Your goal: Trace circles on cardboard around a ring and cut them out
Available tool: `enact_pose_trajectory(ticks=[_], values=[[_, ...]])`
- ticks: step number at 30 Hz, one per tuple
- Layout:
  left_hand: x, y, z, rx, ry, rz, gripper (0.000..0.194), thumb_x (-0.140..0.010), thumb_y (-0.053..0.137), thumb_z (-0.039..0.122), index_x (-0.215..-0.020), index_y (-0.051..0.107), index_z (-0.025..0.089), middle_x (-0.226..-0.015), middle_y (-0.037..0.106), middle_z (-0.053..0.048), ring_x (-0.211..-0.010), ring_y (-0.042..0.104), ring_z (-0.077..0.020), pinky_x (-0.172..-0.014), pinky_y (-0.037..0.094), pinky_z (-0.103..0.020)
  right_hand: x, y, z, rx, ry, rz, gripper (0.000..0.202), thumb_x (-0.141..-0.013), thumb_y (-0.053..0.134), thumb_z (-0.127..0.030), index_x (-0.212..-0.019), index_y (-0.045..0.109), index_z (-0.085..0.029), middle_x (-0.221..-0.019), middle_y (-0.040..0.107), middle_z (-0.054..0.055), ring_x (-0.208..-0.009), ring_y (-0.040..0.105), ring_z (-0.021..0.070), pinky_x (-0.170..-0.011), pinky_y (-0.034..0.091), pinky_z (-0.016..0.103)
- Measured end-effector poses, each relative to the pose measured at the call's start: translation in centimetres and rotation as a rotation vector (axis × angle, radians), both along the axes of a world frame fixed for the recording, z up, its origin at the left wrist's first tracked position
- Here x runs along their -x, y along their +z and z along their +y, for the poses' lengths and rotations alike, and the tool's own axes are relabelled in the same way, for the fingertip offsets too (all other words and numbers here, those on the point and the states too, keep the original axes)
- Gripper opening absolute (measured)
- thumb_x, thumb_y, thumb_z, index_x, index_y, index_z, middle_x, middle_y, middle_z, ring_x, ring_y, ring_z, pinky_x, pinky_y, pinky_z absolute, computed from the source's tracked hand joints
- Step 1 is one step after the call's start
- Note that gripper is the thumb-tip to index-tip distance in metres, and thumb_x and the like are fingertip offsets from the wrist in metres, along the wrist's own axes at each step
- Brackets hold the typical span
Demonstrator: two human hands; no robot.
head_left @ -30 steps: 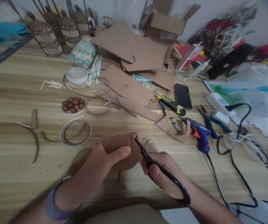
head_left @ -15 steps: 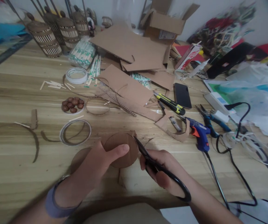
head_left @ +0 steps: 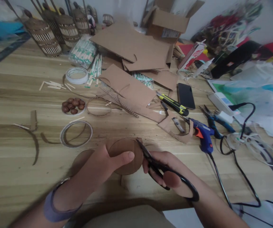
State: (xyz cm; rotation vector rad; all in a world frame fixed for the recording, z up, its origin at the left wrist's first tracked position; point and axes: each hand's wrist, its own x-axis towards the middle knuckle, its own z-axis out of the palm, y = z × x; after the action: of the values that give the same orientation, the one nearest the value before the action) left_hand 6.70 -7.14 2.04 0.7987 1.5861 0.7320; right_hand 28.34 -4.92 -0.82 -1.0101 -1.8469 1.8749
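My left hand (head_left: pixel 110 161) grips a round cardboard disc (head_left: pixel 129 147), its thumb lying flat across the top face and its other fingers hidden underneath. Black-handled scissors (head_left: pixel 154 163) are in my right hand (head_left: pixel 169 171), with thumb and fingers through the loops. Their blades meet the disc's upper right edge, where a scrap of cardboard sticks out. Another brown round piece (head_left: pixel 83 158) lies on the table, partly covered by my left forearm. A small cardboard scrap (head_left: pixel 127 182) shows just below the disc.
Beyond the hands lie a tape ring (head_left: pixel 76 134), a dish of brown nuts (head_left: pixel 73 106), a yellow-black utility knife (head_left: pixel 173 104) and cardboard sheets (head_left: pixel 129 85). To the right are a blue glue gun (head_left: pixel 204 136) with its cord, pliers (head_left: pixel 214 122) and a phone (head_left: pixel 186 96).
The disc and my left hand have shifted slightly right and toward me. The scissors' handles have spread wider apart, with the blades still at the disc's edge.
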Motion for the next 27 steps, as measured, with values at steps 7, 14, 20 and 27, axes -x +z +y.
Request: enact_pose_trajectory(ticks=[7,14,20,27], values=[[0.36,-0.17,-0.03,0.025,-0.072,-0.112,0.027,-0.07,0.078,0.039,-0.093,0.078,0.026,-0.101,0.085,-0.004,-0.104,0.077,-0.0295,-0.087,0.06,-0.032,0.06,0.33,0.29,0.083,0.049,0.075,0.092,-0.068,0.034,-0.103,-0.082,0.06,-0.016,-0.055,0.044,-0.006,-0.044,0.039,0.0094,-0.043,0.033,0.022],[0.2,0.26,-0.01,0.016,-0.086,-0.123,0.03,-0.071,0.075,0.035,-0.099,0.078,0.026,-0.107,0.084,-0.003,-0.111,0.076,-0.0294,-0.09,0.059,-0.029,0.03,0.41,0.27,0.067,0.046,0.072,0.091,-0.069,0.033,-0.103,-0.082,0.06,-0.017,-0.055,0.043,-0.006,-0.046,0.039,0.0094,-0.045,0.034,0.023],[0.31,-0.15,0.05,-0.03,-0.086,-0.178,0.023,-0.074,0.075,0.034,-0.094,0.078,0.025,-0.101,0.084,-0.003,-0.106,0.077,-0.0267,-0.092,0.057,-0.03,0.04,0.4,0.11,0.056,0.033,0.062,0.088,-0.072,0.036,-0.101,-0.081,0.06,-0.017,-0.056,0.043,-0.005,-0.048,0.039,0.0109,-0.046,0.033,0.024],[0.52,-0.26,0.11,-0.013,-0.141,-0.242,0.02,-0.075,0.074,0.033,-0.092,0.079,0.024,-0.101,0.085,-0.002,-0.106,0.076,-0.0259,-0.094,0.056,-0.03,0.08,-0.25,-0.32,-0.008,-0.018,0.049,0.087,-0.077,0.037,-0.099,-0.08,0.062,-0.015,-0.058,0.046,-0.003,-0.05,0.04,0.0104,-0.046,0.033,0.023]])
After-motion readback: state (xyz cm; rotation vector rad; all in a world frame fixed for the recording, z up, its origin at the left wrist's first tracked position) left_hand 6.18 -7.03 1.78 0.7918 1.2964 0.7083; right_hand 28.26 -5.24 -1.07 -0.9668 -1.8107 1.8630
